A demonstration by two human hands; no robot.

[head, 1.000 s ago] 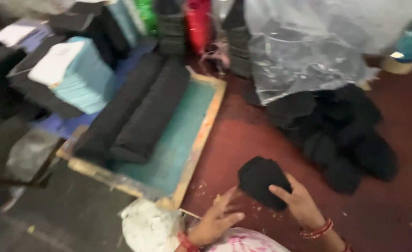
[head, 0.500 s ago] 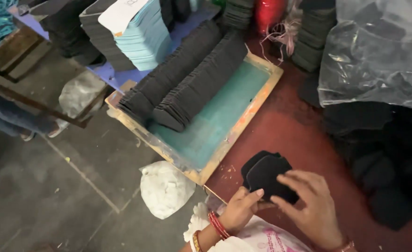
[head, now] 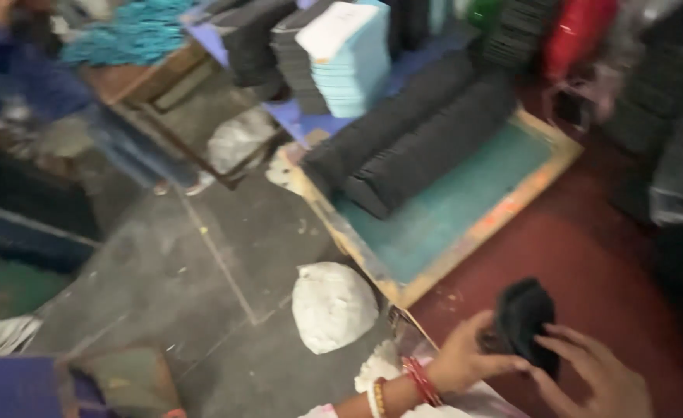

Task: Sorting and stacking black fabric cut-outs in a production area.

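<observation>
Left hand [head: 465, 360], bangles at the wrist, pinches with curled fingers; right hand [head: 593, 379] spreads its fingers alongside.

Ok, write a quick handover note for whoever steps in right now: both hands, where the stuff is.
Left hand grips the black fabric piece from its left side. Right hand touches it with spread fingers from below right. The piece is over the red floor. Two rows of stacked black pieces lie on the wooden-framed green board. A white bundle sits on the grey floor beside it. This piece is not laid down yet.
</observation>
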